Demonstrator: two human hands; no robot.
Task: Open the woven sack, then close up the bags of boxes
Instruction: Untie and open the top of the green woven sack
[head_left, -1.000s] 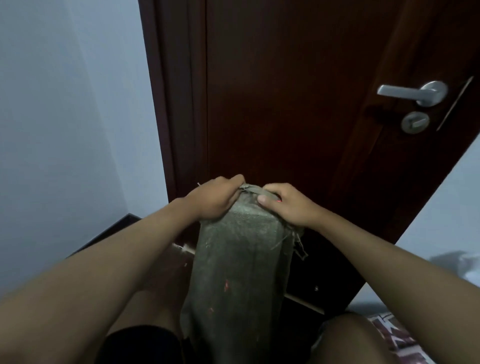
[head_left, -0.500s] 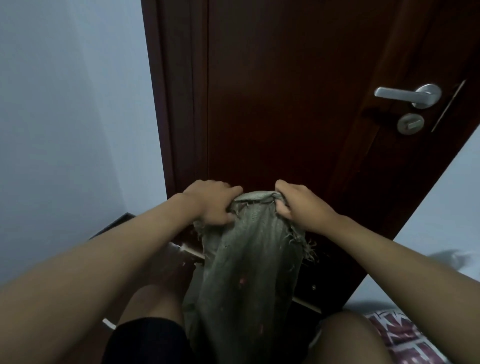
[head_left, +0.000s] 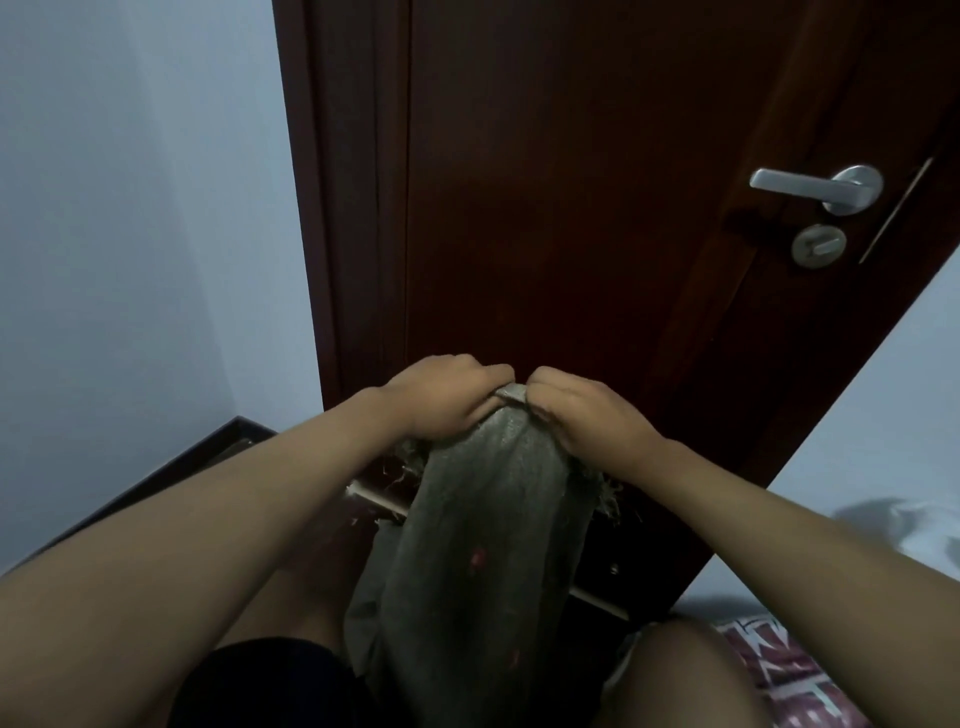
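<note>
sack upright between knees, before door | left hand and right hand both clench its top hem, likely to pry the mouth apart | vs 0.5 s ago: hands closer, nearly touching; mouth bunched narrower, not yet open

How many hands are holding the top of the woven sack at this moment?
2. The left hand grips the sack's top edge on its left side, the right hand grips it on its right side, fingers almost meeting in the middle. No other hand is in view.
</note>
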